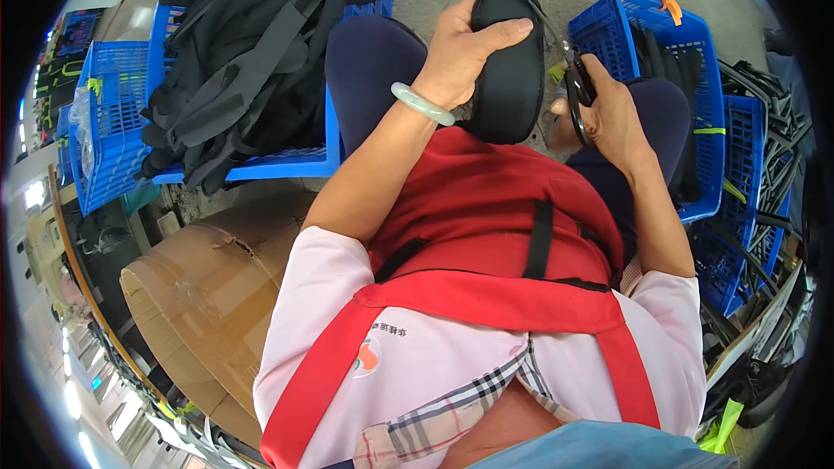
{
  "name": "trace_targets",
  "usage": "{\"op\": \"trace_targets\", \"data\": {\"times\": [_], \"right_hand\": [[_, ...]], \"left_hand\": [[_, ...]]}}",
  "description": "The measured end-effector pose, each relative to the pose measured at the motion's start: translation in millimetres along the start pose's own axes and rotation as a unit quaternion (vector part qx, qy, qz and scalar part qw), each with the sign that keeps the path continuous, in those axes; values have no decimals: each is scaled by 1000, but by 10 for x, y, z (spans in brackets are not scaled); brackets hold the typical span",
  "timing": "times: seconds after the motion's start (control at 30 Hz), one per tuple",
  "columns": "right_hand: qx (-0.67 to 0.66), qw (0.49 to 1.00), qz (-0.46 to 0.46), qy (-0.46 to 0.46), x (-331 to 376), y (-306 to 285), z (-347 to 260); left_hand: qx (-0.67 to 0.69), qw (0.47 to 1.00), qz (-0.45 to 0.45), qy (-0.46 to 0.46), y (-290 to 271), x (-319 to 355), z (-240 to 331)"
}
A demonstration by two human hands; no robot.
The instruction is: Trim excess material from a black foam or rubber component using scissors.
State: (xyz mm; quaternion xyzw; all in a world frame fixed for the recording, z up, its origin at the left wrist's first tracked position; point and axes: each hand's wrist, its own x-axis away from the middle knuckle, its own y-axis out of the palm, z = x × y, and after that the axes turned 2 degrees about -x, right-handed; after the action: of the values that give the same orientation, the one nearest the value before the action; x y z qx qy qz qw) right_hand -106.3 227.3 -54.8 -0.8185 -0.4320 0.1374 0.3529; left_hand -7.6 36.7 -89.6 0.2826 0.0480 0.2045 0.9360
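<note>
Gripping pad (pixel 511 91) at one o'clock in left fingers (pixel 502 35), scissors (pixel 572 85) at two in right fingers (pixel 599 75); likely trimming, needing steady snips.

A factory-style workshop: black straps (pixel 248 69) heap over the near-left corner of a blue crate (pixel 287 168), dark strips (pixel 780 152) crowd another crate's (pixel 745 135) right edge, and tube lights (pixel 73 401) line the far left.

From here I can't see most of the left hand's (pixel 455 50) fingers, hidden behind the black oval padded fabric piece (pixel 508 87), nor tell whether the black-handled metal scissors (pixel 573 91) touch its edge. The top edge crops my view of the blue plastic crate (pixel 334 135) heaped with black straps (pixel 274 52).
</note>
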Motion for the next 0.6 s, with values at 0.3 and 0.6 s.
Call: {"op": "trace_targets", "data": {"times": [0.3, 0.6], "right_hand": [[5, 998, -56, 9, 72, -226, 118], [-7, 995, -103, 6, 161, -465, 135]], "left_hand": [[-28, 997, -54, -45, 69, 48, 0], [-37, 989, -110, -93, 92, 51, -52]]}}
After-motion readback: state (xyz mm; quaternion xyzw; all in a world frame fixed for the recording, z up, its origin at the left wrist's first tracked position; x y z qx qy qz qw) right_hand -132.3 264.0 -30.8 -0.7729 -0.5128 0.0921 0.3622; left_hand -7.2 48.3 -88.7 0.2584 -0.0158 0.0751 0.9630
